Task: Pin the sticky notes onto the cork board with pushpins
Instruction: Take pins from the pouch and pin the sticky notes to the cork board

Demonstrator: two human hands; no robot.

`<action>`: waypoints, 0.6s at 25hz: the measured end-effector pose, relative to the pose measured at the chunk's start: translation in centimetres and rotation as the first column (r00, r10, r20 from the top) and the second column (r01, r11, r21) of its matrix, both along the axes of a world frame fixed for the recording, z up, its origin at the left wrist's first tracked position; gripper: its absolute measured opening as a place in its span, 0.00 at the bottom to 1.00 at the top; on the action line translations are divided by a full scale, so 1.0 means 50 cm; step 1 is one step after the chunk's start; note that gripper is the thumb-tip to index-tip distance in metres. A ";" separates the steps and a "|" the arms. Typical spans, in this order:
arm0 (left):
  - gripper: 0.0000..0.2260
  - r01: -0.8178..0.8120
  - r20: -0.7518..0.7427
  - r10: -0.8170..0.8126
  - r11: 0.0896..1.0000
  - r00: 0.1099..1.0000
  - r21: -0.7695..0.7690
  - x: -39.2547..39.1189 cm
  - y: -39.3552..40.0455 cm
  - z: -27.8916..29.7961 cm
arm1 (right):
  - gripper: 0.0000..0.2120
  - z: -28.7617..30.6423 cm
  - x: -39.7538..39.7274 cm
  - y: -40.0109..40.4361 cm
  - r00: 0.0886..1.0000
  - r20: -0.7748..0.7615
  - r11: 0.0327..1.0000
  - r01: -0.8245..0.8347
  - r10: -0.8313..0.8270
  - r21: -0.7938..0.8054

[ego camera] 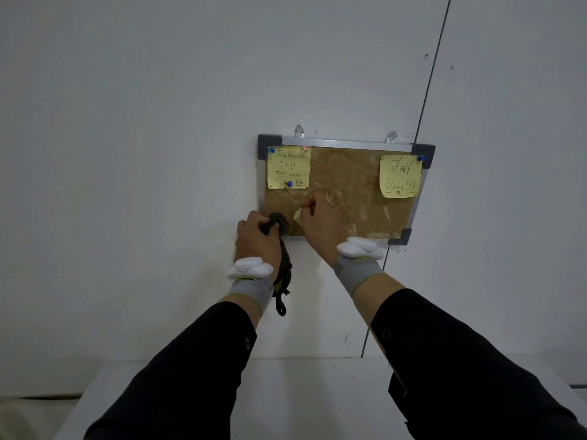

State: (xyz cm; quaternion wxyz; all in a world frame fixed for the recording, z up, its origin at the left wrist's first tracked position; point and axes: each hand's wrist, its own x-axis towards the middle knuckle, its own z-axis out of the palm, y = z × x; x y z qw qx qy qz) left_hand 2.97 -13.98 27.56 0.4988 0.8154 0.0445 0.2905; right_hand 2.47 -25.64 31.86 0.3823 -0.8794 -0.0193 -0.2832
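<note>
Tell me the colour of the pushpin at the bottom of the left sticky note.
Blue pushpin, seen in the head view.

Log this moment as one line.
board: two notes pinned | right hand: third note at lower left | left hand: dark pouch

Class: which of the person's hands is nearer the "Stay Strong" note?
Right. The right hand is at the board's lower middle, left of the note; the left hand is beyond it.

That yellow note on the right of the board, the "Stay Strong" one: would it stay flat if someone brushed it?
Probably not. The note looks like thin paper, so likely floppy and very light. Only one blue pin shows, at its top right corner, and its lower edge already curls, so a brush would probably lift or swing it rather than tear it.
</note>
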 end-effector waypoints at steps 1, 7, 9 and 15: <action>0.05 -0.004 -0.001 0.004 1.000 1.000 -0.029 0.001 -0.001 0.004 | 0.04 0.001 -0.002 0.000 1.000 -0.002 1.000 0.001 -0.001 -0.007; 0.06 -0.048 0.113 0.055 0.997 0.992 -0.067 0.004 -0.007 0.036 | 0.06 0.006 -0.002 -0.002 1.000 0.008 0.999 0.014 -0.014 -0.053; 0.07 -0.057 0.174 0.075 0.993 0.982 -0.107 0.009 -0.011 0.058 | 0.06 0.005 -0.001 -0.004 1.000 0.009 0.997 0.017 -0.017 -0.075; 0.07 -0.051 0.181 0.053 0.999 0.982 -0.018 0.014 -0.010 0.066 | 0.05 -0.003 0.005 -0.007 1.000 0.025 0.998 0.000 0.001 -0.057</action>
